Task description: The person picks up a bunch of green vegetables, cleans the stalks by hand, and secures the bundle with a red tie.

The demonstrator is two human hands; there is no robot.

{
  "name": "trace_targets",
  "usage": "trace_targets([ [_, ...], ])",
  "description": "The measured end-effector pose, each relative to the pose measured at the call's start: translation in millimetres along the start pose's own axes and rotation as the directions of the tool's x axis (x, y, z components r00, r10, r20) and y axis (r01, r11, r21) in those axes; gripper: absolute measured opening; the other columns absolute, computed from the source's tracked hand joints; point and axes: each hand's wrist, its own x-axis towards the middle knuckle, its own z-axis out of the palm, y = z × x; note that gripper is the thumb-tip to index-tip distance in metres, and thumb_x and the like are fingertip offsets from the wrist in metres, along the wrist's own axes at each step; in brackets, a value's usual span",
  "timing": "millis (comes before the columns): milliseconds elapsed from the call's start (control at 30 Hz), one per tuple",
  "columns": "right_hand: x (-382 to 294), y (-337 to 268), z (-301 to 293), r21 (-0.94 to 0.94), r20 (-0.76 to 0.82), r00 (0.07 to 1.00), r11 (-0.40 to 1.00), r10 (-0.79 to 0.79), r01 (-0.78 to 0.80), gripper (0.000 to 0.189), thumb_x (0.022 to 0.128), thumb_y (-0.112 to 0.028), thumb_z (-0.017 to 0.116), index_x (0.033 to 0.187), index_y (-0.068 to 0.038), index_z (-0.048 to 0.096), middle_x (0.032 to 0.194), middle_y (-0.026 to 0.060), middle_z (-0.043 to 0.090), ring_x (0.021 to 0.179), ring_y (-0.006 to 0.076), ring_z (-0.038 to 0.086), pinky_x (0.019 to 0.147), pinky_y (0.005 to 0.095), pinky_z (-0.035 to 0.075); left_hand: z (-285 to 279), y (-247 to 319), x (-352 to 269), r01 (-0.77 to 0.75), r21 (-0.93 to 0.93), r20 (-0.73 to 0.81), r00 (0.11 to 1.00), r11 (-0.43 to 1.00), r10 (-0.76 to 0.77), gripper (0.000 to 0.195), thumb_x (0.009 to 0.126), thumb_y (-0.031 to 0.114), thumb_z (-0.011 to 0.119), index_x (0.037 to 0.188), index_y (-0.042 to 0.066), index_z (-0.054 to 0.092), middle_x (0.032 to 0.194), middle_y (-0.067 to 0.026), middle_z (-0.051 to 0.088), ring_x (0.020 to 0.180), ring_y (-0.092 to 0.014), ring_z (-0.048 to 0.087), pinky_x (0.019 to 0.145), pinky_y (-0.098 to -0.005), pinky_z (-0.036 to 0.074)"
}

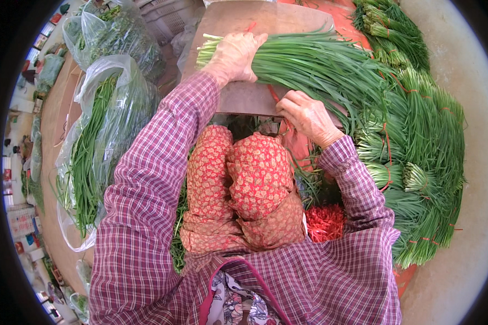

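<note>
A thick bunch of garlic chives (309, 61) lies across a low board (244, 99) in front of my knees, its pale cut ends to the left. My left hand (238, 55) wraps over the bunch near those ends and presses it to the board. At the board's near edge, my right hand (307, 115) has its fingers closed on a thin red plastic tie strip (273, 93). The strip runs under the bunch, and its other end (251, 27) pokes out beyond my left hand. My right fingertips are partly hidden.
Tied bunches of chives (435, 134) are piled along the right. Cut red strips (325, 222) sit beside my right thigh. On the left stand clear plastic bags, one with loose chives (91, 150), another with leafy greens (118, 36). A crate (166, 18) is behind them.
</note>
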Motion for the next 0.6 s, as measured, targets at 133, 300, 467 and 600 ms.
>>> trace_targets([
  [133, -11.5, -0.1, -10.5, -0.051, -0.013, 0.999, 0.998, 0.032, -0.032, 0.035, 0.076, -0.011, 0.066, 0.110, -0.018, 0.062, 0.101, 0.0038, 0.057, 0.095, 0.0262, 0.059, 0.076, 0.0371, 0.053, -0.2, -0.1, -0.2, 0.011, -0.010, 0.027, 1.000, 1.000, -0.010, 0.100, 0.053, 0.028, 0.087, 0.141, 0.008, 0.044, 0.120, -0.0151, 0.060, 0.113, -0.032, 0.057, 0.100, -0.0394, 0.044],
  [300, -21.8, -4.7, 2.2, -0.187, -0.072, 0.997, 0.982, -0.008, -0.005, 0.038, 0.076, -0.013, 0.067, 0.112, -0.022, 0.064, 0.102, 0.0013, 0.055, 0.095, 0.0224, 0.057, 0.080, 0.0369, 0.050, 0.2, -0.9, -0.2, 0.001, 0.005, 0.015, 1.000, 1.000, -0.001, 0.100, 0.053, 0.029, 0.086, 0.141, 0.008, 0.044, 0.120, -0.0150, 0.060, 0.113, -0.032, 0.057, 0.100, -0.0395, 0.044],
  [467, -16.2, -2.3, 11.9, -0.118, -0.121, 0.992, 0.992, 0.020, -0.034, 0.021, 0.077, -0.013, 0.067, 0.098, -0.015, 0.066, 0.094, 0.0020, 0.056, 0.090, 0.0226, 0.057, 0.077, 0.0351, 0.051, -0.9, 2.6, 1.7, -0.009, 0.006, -0.002, 1.000, 1.000, 0.009, 0.100, 0.053, 0.029, 0.086, 0.141, 0.008, 0.044, 0.119, -0.0150, 0.060, 0.114, -0.031, 0.057, 0.100, -0.0391, 0.044],
  [600, -4.9, -8.1, 13.9, -0.055, -0.196, 0.980, 0.998, 0.029, -0.040, 0.016, 0.078, -0.013, 0.067, 0.094, -0.012, 0.066, 0.087, 0.0039, 0.058, 0.086, 0.0237, 0.059, 0.072, 0.0354, 0.052, 0.7, 0.3, 1.3, -0.002, 0.009, 0.013, 1.000, 1.000, 0.002, 0.101, 0.053, 0.030, 0.086, 0.141, 0.008, 0.043, 0.119, -0.0151, 0.060, 0.113, -0.031, 0.057, 0.100, -0.0393, 0.044],
])
